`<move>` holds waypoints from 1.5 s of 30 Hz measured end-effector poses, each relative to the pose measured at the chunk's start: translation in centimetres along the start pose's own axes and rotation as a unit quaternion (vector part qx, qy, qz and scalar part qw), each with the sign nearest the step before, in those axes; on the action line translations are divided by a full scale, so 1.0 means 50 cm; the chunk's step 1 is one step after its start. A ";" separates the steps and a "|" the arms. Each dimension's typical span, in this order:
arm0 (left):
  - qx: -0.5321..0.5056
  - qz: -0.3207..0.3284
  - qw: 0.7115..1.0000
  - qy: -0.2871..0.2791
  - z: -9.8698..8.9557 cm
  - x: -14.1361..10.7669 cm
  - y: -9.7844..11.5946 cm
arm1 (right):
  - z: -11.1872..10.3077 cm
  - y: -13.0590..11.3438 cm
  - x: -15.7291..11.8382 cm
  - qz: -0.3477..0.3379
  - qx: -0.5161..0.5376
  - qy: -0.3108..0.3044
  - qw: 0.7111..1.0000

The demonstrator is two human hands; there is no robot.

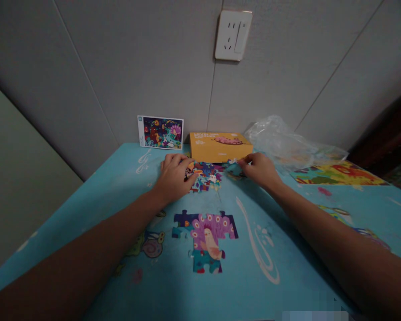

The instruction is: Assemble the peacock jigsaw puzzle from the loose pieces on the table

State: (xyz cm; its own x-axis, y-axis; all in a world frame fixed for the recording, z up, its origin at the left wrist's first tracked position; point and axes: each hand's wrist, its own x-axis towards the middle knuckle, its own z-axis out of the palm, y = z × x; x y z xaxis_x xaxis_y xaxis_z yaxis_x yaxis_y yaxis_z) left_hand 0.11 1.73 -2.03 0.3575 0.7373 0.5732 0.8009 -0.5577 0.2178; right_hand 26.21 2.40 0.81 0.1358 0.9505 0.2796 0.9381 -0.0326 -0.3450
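My left hand [174,177] lies at the left side of a heap of loose puzzle pieces [207,176], its thumb and fingers apart and touching the pieces. To the right of the heap, my right hand [259,168] pinches a puzzle piece [233,169] between thumb and fingers; its picture is too dim to make out. Nearer to me, between my forearms, lies a joined section of puzzle [209,238] showing a pink bird with a purple fanned tail, with dark blue and teal parts at its edges.
Behind the heap stands a yellow puzzle box [217,149]. A picture card [162,132] leans on the wall to its left. Clear plastic bag [280,138] and a red-yellow picture sheet [344,173] lie on the right. A blue patterned cloth [147,285] covers the table; a socket [234,35] is on the wall.
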 end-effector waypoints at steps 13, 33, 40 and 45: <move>0.002 -0.049 0.997 -0.061 0.005 -0.002 0.003 | 0.039 -0.010 -0.019 -0.200 0.016 0.074 0.977; 0.026 0.019 0.995 -0.100 -0.007 -0.007 0.010 | 0.016 0.020 0.008 -0.063 -0.019 0.065 0.996; 0.011 0.040 0.996 -0.083 -0.009 -0.004 0.011 | 0.032 -0.014 -0.016 -0.216 0.053 0.040 0.974; -0.039 0.094 0.991 -0.084 -0.018 0.000 0.016 | 0.030 -0.072 -0.070 -0.350 0.121 -0.067 0.927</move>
State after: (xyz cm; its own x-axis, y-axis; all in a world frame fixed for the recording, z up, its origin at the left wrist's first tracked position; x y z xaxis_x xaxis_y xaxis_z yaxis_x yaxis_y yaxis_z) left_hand 0.32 0.94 -1.16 0.5779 0.6667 0.4706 0.6746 -0.7148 0.1842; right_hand 21.87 -0.33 -0.27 -0.5343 0.7432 0.4027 0.6809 0.6607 -0.3160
